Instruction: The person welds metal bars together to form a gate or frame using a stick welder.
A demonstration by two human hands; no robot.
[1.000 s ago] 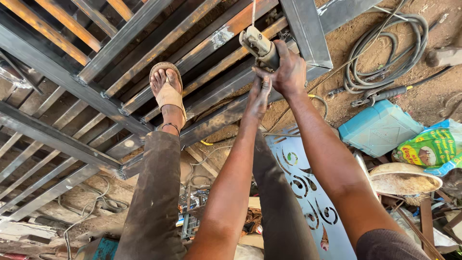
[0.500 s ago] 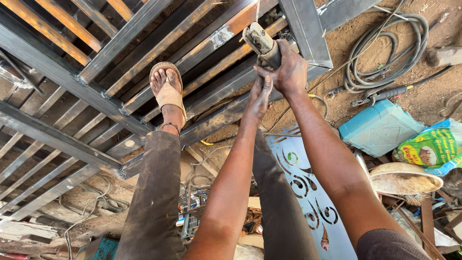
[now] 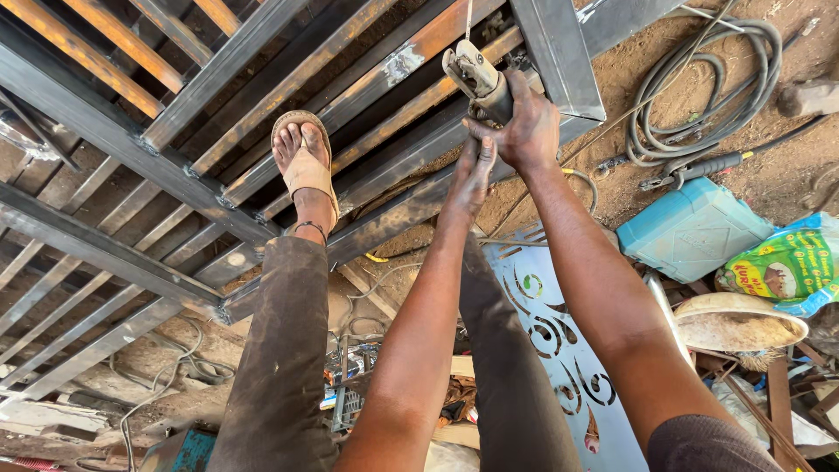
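Hands meet on the grey handheld angle grinder [image 3: 479, 77] held against the rusty dark steel-bar gate frame [image 3: 262, 157]: right hand [image 3: 524, 131] wrapped shut around its body, left hand [image 3: 472, 175] fingers stretched just beneath, grinding seemingly mid-way, bars beside the sandalled foot [image 3: 303, 157] rust-streaked.

The metal frame [image 3: 218, 149] lies at the left, a sandalled foot [image 3: 303, 162] on it. Right of it, coiled cable [image 3: 717, 79] lies behind a plastic case [image 3: 690, 229], with a bowl [image 3: 738, 322] in front.
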